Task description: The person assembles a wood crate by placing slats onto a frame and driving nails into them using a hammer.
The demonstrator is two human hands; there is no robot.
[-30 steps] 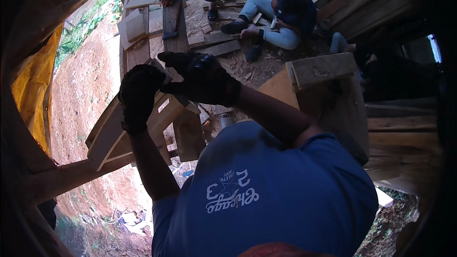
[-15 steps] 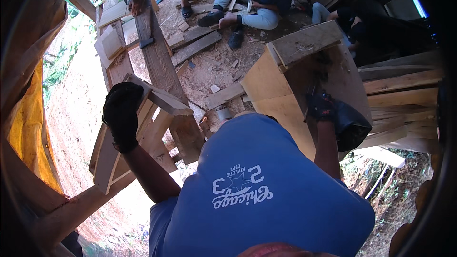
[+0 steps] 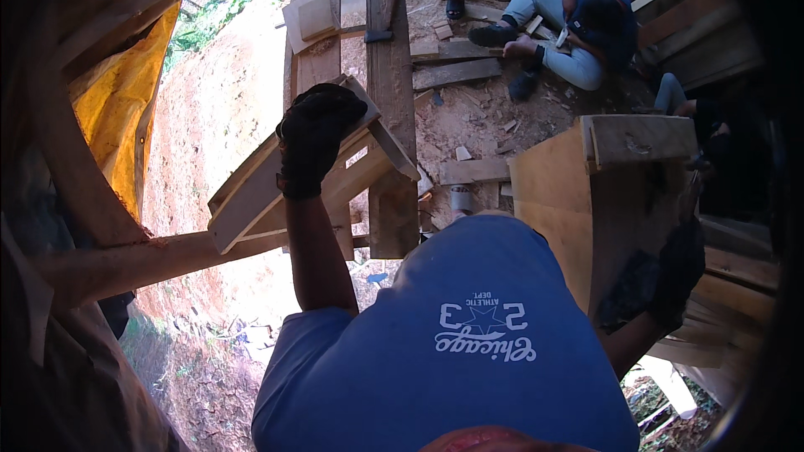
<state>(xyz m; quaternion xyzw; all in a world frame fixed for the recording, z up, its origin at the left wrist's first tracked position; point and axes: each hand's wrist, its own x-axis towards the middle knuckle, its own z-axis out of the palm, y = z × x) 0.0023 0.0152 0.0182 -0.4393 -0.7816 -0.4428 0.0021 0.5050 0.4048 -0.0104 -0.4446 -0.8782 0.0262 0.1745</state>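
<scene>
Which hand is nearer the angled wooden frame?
Left: the left hand is at the upper end of the angled wooden frame; the right hand is far right of it, near the wooden box.

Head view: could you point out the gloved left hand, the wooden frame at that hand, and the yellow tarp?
Gloved left hand (image 3: 315, 136): head view, on the back of the glove.
Wooden frame (image 3: 249, 203): head view, on its side board.
Yellow tarp (image 3: 119, 117): head view, mid-sheet.

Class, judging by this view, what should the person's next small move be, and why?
Probably bring the right hand across to the wooden frame: only the left hand is at it, while the right is away beside the wooden box.
</scene>
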